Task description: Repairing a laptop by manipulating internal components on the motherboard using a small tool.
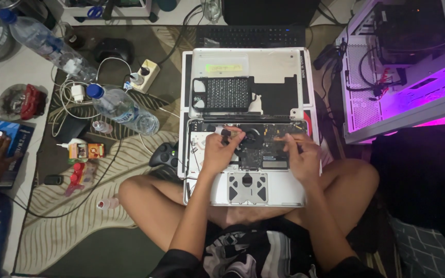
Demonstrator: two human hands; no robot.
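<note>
Hands meet over an opened laptop [243, 188] lying across the person's crossed legs, its long side running left to right and its bare circuit board [263, 146] just beyond the fingertips. The left hand [218, 152] is curled shut around a small dark part [226, 135] at the board's left end, close beside the round fan [252, 138] — the right hand [298, 154] is pinched on a thin tool [286, 138] whose tip points left toward that fan. The removed bottom cover [248, 77] lies well beyond both hands, and a game controller [165, 154] sits just left of the left wrist.
</note>
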